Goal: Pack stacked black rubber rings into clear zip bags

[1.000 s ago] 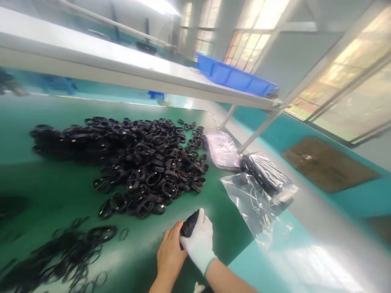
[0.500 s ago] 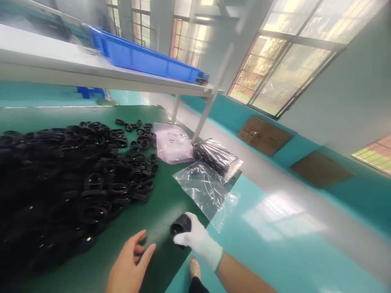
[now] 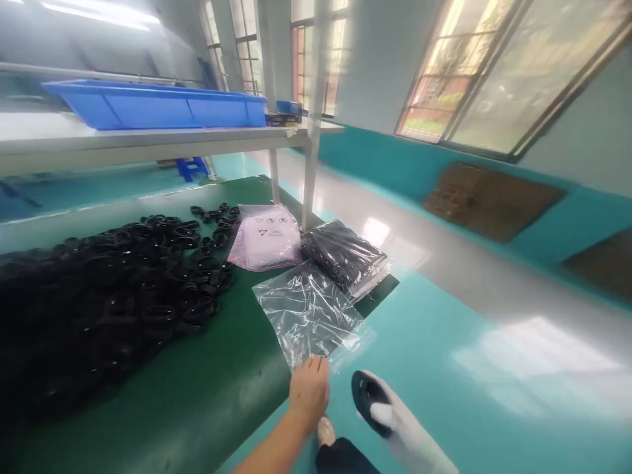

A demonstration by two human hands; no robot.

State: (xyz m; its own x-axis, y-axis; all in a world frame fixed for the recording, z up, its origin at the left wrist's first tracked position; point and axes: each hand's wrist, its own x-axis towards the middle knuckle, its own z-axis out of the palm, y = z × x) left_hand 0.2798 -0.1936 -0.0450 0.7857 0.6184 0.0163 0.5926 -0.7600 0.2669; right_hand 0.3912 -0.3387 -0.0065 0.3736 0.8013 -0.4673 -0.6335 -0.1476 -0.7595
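Note:
My bare left hand [image 3: 309, 390] is at the near edge of a clear plastic bag [image 3: 313, 313], its fingers closed on the bag's end. The bag lies flat over the table's right edge. In a white glove, my right hand [image 3: 392, 411] is closed round a black ring-shaped part [image 3: 368, 398] with a dark opening, held out past the table edge above the floor. Its exact kind is unclear. A large heap of black looped pieces [image 3: 158, 313] covers the left of the green table [image 3: 247, 368].
A pink bag with printed symbols [image 3: 266, 237] and a stack of black pieces in clear film [image 3: 343, 253] lie by the shelf post [image 3: 311, 171]. Above, a blue bin [image 3: 168, 108] and small boxes [image 3: 286, 115] stand on the white shelf [image 3: 197, 139].
My left hand has moved forward and right from over the table and closed on the clear bag. My right hand has carried the black part rightward, off the table edge. The view has turned.

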